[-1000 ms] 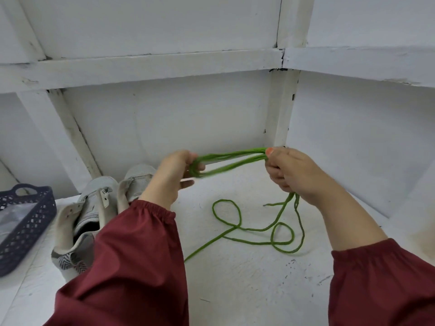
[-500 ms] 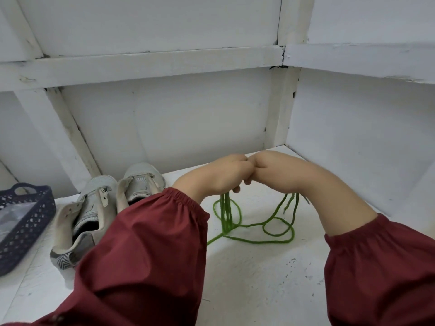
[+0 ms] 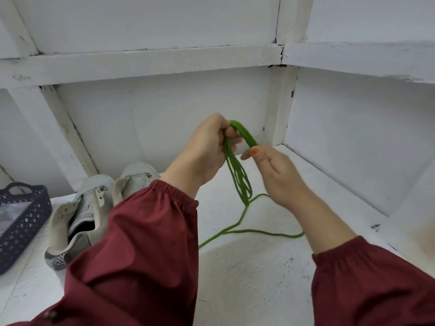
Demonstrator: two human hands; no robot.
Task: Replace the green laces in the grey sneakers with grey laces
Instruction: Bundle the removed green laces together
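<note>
Both hands on the green laces (image 3: 244, 133), bundle held up off the white shelf floor (image 3: 247, 278).

Left hand (image 3: 207, 151): fingers curled round a bunch of looped strands, fist closed on them. Right hand (image 3: 277, 177): thumb and forefinger pinch the far end of the same bunch, other fingers loosely bent. Short arc of lace bridges the two grips. Below the grips long loops hang; a loose tail runs on along the floor under the right wrist. Grey sneakers (image 3: 91, 208) stand unlaced, well left of the left hand, side by side, toes to the back wall. Dark blue basket (image 3: 26, 222) further left still. Dark red sleeves (image 3: 141, 243) on both arms.
</note>
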